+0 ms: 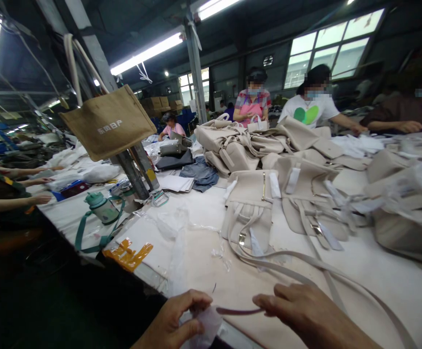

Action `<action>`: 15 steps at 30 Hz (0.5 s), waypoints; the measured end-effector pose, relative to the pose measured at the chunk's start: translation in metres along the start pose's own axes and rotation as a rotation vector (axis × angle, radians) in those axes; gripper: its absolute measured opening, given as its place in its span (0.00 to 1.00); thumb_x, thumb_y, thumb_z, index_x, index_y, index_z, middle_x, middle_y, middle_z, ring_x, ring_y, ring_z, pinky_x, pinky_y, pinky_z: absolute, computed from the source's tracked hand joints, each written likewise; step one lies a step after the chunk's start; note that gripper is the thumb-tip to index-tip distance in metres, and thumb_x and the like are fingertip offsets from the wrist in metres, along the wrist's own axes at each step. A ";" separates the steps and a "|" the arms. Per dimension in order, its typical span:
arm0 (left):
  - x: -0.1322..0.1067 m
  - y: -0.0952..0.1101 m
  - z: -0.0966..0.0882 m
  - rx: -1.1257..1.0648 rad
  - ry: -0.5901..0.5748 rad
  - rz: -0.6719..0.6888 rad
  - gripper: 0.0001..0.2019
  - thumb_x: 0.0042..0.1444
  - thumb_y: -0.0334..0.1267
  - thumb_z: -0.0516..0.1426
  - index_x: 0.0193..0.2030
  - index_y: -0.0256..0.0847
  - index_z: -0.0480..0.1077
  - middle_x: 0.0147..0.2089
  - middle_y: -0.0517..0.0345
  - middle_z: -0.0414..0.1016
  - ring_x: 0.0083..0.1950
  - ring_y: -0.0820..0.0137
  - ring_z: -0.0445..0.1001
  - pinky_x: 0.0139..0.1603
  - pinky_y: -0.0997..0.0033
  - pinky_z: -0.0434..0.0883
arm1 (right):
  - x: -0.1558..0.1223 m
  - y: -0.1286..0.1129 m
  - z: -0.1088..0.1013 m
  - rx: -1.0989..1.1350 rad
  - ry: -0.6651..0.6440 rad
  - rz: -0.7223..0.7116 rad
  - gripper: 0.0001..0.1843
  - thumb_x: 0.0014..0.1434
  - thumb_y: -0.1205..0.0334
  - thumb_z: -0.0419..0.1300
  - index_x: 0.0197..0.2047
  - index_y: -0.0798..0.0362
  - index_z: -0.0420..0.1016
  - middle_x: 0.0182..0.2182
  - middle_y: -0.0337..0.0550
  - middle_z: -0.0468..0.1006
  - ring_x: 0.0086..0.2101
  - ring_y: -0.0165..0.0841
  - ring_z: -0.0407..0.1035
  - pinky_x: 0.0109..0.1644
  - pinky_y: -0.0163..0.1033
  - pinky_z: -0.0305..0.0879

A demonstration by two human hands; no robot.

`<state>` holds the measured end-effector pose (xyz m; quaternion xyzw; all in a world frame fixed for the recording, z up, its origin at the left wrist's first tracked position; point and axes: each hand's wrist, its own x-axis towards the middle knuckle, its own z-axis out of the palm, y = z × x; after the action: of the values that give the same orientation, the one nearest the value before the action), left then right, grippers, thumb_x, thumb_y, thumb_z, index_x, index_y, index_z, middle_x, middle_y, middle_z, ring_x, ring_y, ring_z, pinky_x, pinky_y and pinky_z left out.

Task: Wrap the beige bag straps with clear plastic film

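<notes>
At the table's near edge, my left hand (179,320) is closed around a crumpled piece of thin white wrapping (209,324). A narrow brownish strap (240,311) runs from this wrapping across to my right hand (298,305), whose thumb and fingers pinch its other end. Just beyond my right hand lie two beige bags (249,194) with flaps, buckles and white wrapping on their fittings. A long beige strap (298,266) curves from them along the table to the right.
A pile of beige bags (247,145) rises behind. Orange tape (129,254) sticks to the left edge, near a green bottle (103,208). A brown tote bag (112,121) hangs from a metal post (138,169). Several people work around the table; more bags (410,213) stand right.
</notes>
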<state>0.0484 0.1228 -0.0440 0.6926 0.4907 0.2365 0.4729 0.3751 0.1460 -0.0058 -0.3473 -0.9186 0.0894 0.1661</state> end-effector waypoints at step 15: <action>0.004 0.012 -0.004 -0.135 -0.114 -0.006 0.20 0.51 0.28 0.61 0.51 0.47 0.73 0.46 0.61 0.77 0.48 0.67 0.73 0.51 0.73 0.66 | 0.003 0.010 0.012 -0.141 -0.075 -0.044 0.19 0.64 0.68 0.56 0.56 0.41 0.64 0.30 0.35 0.73 0.27 0.34 0.68 0.29 0.39 0.49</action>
<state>0.0518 0.1276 -0.0323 0.6699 0.4480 0.2279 0.5465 0.3748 0.1544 -0.0194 -0.3343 -0.9356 0.0339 0.1088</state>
